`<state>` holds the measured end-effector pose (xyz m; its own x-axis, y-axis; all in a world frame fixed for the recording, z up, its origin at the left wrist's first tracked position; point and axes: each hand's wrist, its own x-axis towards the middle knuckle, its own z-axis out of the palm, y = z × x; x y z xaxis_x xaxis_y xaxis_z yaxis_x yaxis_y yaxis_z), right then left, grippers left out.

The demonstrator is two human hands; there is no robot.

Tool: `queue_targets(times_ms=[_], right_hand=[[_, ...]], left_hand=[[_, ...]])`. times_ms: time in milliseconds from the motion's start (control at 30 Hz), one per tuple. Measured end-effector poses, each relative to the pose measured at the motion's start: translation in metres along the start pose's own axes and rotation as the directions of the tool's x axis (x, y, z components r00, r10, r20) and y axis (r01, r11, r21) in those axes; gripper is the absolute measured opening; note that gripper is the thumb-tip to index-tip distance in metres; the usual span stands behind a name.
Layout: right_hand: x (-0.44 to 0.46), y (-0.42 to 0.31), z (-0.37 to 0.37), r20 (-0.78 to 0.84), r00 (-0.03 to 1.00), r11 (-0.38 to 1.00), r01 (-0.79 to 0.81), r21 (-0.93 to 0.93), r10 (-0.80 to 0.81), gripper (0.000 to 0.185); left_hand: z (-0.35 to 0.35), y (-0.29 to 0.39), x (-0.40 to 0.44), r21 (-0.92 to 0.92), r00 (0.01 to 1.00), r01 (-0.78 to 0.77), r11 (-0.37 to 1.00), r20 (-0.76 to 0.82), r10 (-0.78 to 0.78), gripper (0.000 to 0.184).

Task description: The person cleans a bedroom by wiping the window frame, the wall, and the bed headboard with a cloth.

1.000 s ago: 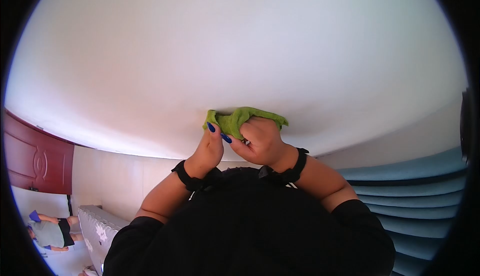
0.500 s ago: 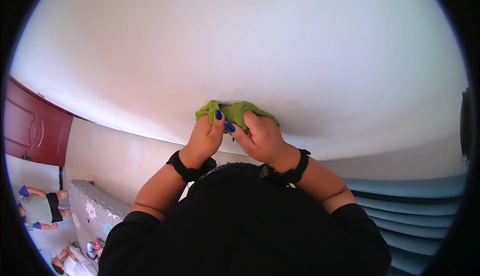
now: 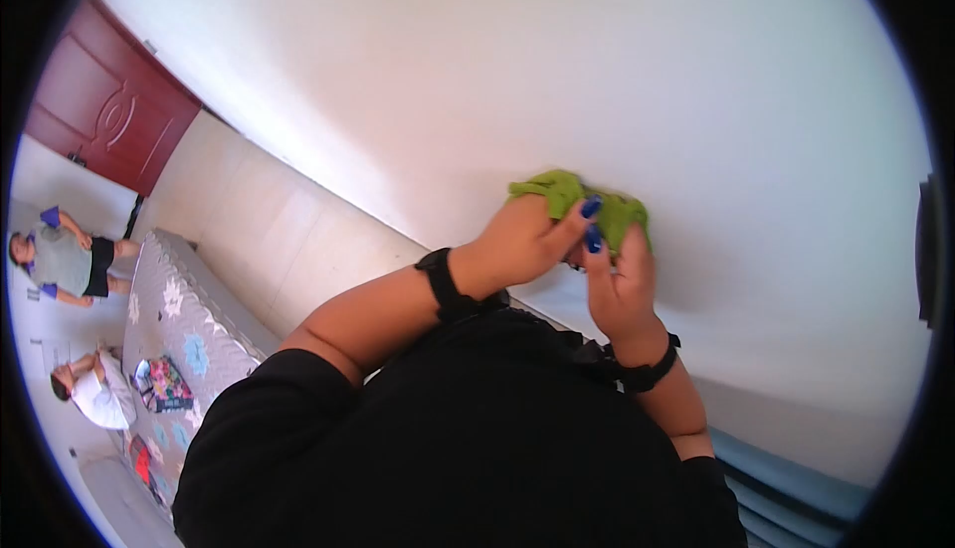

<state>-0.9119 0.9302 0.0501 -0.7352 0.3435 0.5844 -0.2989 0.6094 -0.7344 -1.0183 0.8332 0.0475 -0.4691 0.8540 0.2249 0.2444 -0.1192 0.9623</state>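
Observation:
A crumpled green cloth (image 3: 625, 218) is bunched between my two hands, close to the white wall (image 3: 418, 81). My left hand (image 3: 527, 240) grips its left part, the thumb pointing inward. My right hand (image 3: 625, 284) grips the right part, its thumb upright near the left thumb. Both thumbs have dark blue nails. The other fingers are mostly hidden behind the cloth. Whether the cloth touches the wall cannot be made out. A black band (image 3: 445, 284) circles my left wrist, and another black band (image 3: 652, 364) my right.
A red door (image 3: 109, 100) stands at the upper left. Along the left is a bed (image 3: 164, 319) with a flowered cover and a colourful bag (image 3: 164, 386) on it. One person (image 3: 70, 260) stands beyond it; another person (image 3: 99, 394) sits there. Blue-grey folds (image 3: 796, 498) lie lower right.
The view has turned, so the door and bed sit higher and tilted. My hands and the cloth have shifted right in view, still gripped together. More of the bed shows.

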Motion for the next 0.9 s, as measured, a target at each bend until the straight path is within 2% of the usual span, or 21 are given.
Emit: queue_targets(times_ms=[33, 67, 100, 133, 200, 233, 300, 400, 433, 467, 500, 533, 567, 600, 667, 700, 767, 800, 867, 900], right_hand=[[-0.002, -0.003, -0.005, -0.050, 0.994, 0.992, 0.097, -0.079, -0.101, 0.017], [-0.008, -0.007, -0.013, -0.044, 0.994, 0.993, 0.092, -0.081, -0.095, 0.017], [-0.014, -0.011, -0.022, -0.070, 0.997, 0.997, -0.013, 0.082, 0.019, 0.020], [-0.013, -0.012, -0.026, -0.076, 0.988, 0.964, -0.115, 0.239, 0.137, 0.024], [-0.013, -0.006, -0.022, -0.076, 0.989, 0.973, -0.110, 0.202, 0.128, 0.025], [-0.014, -0.006, -0.019, -0.083, 0.989, 0.978, -0.105, 0.180, 0.121, 0.026], [-0.010, -0.008, -0.004, -0.118, 0.982, 0.975, -0.126, 0.184, 0.149, 0.024], [0.005, 0.002, 0.025, -0.014, 1.000, 1.000, 0.022, 0.002, -0.022, 0.020], [0.012, -0.002, 0.037, -0.004, 0.997, 0.997, 0.074, -0.035, -0.075, 0.016], [0.014, 0.003, 0.047, -0.012, 0.998, 0.997, 0.065, -0.042, -0.066, 0.016], [0.011, 0.012, 0.057, 0.043, 0.999, 0.999, -0.007, -0.035, 0.008, 0.015], [0.011, 0.015, 0.064, 0.100, 0.992, 0.996, -0.078, -0.034, 0.081, 0.013], [0.009, 0.015, 0.063, 0.097, 0.991, 0.995, -0.084, -0.046, 0.088, 0.013], [0.007, 0.012, 0.062, 0.048, 0.998, 0.998, -0.044, -0.044, 0.046, 0.012], [0.000, 0.015, 0.054, -0.055, 0.997, 0.995, 0.041, -0.091, -0.046, 0.013], [-0.010, 0.020, 0.045, -0.057, 0.998, 0.994, 0.029, -0.107, -0.035, 0.013], [-0.033, 0.025, 0.023, -0.104, 0.979, 0.984, -0.176, -0.003, 0.175, 0.025], [-0.036, 0.026, 0.015, -0.106, 0.978, 0.983, -0.182, -0.017, 0.179, 0.025], [-0.041, 0.027, 0.006, 0.023, 0.997, 0.983, -0.074, -0.169, 0.079, 0.028], [-0.044, 0.028, 0.007, 0.020, 0.996, 0.981, -0.081, -0.176, 0.086, 0.028]], left_hand=[[0.006, 0.005, 0.002, -0.002, 1.000, 0.007, 1.000, -0.006, -0.007, 0.041], [0.016, 0.010, 0.006, 0.087, 0.993, -0.117, 0.989, 0.016, 0.116, 0.040], [0.020, 0.014, 0.008, 0.166, 0.970, -0.242, 0.956, 0.046, 0.237, 0.039], [0.018, 0.020, 0.011, 0.150, 0.970, -0.242, 0.959, 0.040, 0.238, 0.039], [0.014, 0.026, 0.013, 0.150, 0.981, -0.087, 0.985, 0.185, 0.058, 0.032], [0.012, 0.022, 0.011, 0.134, 0.979, -0.091, 0.987, 0.191, 0.065, 0.032], [0.006, 0.011, 0.003, 0.196, 0.989, -0.150, 0.969, 0.048, 0.143, 0.035], [-0.023, -0.002, -0.006, 0.089, 0.997, 0.067, 0.994, -0.041, -0.063, 0.033], [-0.034, -0.012, -0.009, 0.080, 0.996, 0.069, 0.994, -0.061, -0.065, 0.034], [-0.044, -0.015, -0.010, 0.004, 0.994, 0.057, 0.998, -0.092, -0.056, 0.034], [-0.047, -0.017, -0.011, -0.118, 0.987, 0.080, 0.990, -0.133, -0.095, 0.037], [-0.054, -0.022, -0.013, -0.101, 0.994, 0.076, 0.992, -0.071, -0.084, 0.038], [-0.058, -0.026, -0.013, -0.087, 0.997, 0.070, 0.994, -0.010, -0.071, 0.039], [-0.054, -0.029, -0.013, -0.099, 0.998, 0.070, 0.993, -0.001, -0.070, 0.039], [-0.043, -0.024, -0.009, 0.013, 0.999, -0.037, 0.999, -0.014, 0.038, 0.042], [-0.036, -0.018, -0.010, 0.005, 0.998, 0.003, 1.000, 0.057, -0.003, 0.042], [-0.015, -0.027, -0.006, -0.023, 0.971, 0.036, 0.999, 0.237, -0.030, 0.042], [-0.010, -0.028, -0.006, -0.036, 0.969, 0.034, 0.999, 0.245, -0.024, 0.042], [-0.005, -0.029, -0.006, 0.066, 0.953, -0.105, 0.992, 0.293, 0.081, 0.034], [-0.005, -0.026, -0.009, 0.059, 0.951, -0.104, 0.993, 0.299, 0.082, 0.034]])
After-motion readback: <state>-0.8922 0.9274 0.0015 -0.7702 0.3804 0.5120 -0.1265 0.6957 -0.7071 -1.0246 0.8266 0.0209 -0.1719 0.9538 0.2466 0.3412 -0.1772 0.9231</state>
